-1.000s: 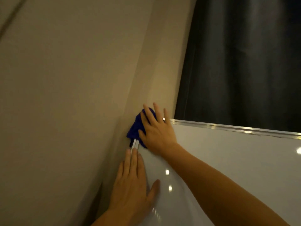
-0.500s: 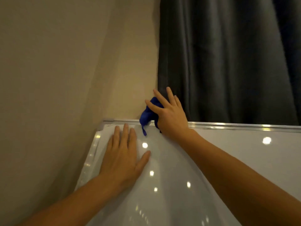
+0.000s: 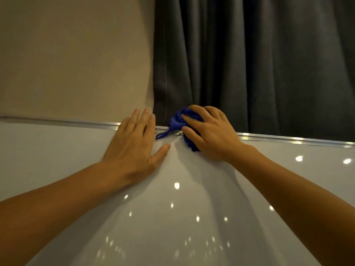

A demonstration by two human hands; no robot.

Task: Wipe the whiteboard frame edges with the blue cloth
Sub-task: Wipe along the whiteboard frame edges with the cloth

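A bunched blue cloth (image 3: 177, 121) sits on the metal top frame edge (image 3: 278, 138) of the whiteboard (image 3: 172, 217). My right hand (image 3: 210, 134) presses down on the cloth and grips it, with fingers curled over the frame; most of the cloth is hidden under the palm, and a thin loop hangs out at its left. My left hand (image 3: 134, 146) lies flat on the glossy white board just left of the cloth, fingers spread, fingertips reaching over the frame edge.
A dark grey curtain (image 3: 249, 64) hangs right behind the frame at the centre and right. A beige wall (image 3: 73, 54) stands behind the left part. Ceiling lights reflect as bright spots on the board.
My right hand slid the cloth from the board's top left corner rightward along the top frame. My left hand followed it to the right, staying flat on the board.
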